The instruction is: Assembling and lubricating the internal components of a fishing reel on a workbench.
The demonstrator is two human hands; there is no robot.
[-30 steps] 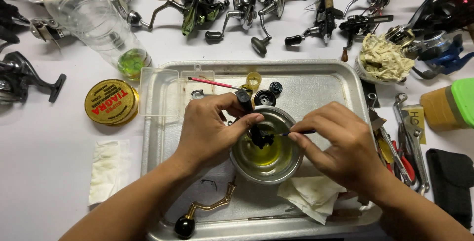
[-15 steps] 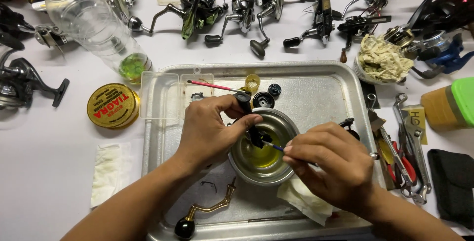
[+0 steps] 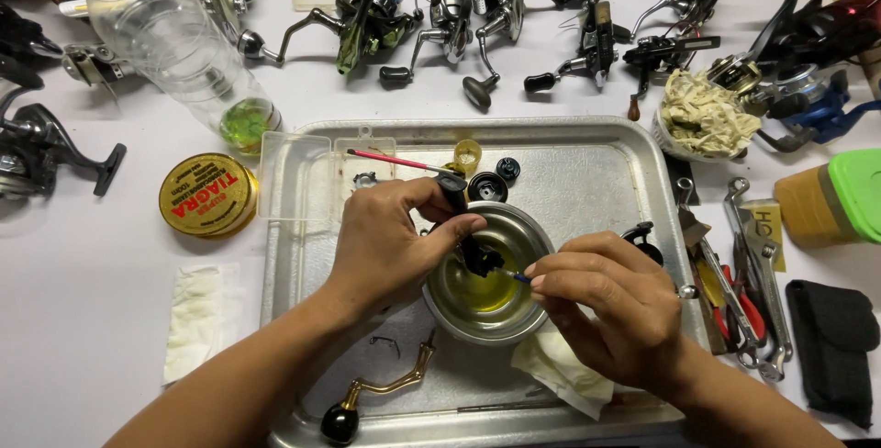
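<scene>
Since a second ago the right hand (image 3: 606,306) has drawn back from the bowl's middle to its right rim, and a thin blue-tipped stick (image 3: 519,276) now shows at its fingertips. The left hand (image 3: 395,232) has hardly shifted.

The left hand's fingers are closed round a small black reel part (image 3: 474,248), held over the round steel bowl (image 3: 450,306) with yellow-green liquid in its bottom. The part's long axis runs from upper left, by the thumb, down and right into the bowl, lower end towards the liquid. The right hand pinches the stick between thumb and forefinger; it lies nearly level, tip pointing left at the part.

The bowl sits in one shallow metal tray (image 3: 587,168) on the white worktop (image 3: 110,255). In the tray I count one gold crank handle with a black knob (image 3: 372,397), one red-handled brush (image 3: 390,160) and one crumpled white cloth (image 3: 564,370) under the right hand. Left of the tray lie one round yellow tin (image 3: 206,194) and one clear plastic bottle (image 3: 174,39).
</scene>
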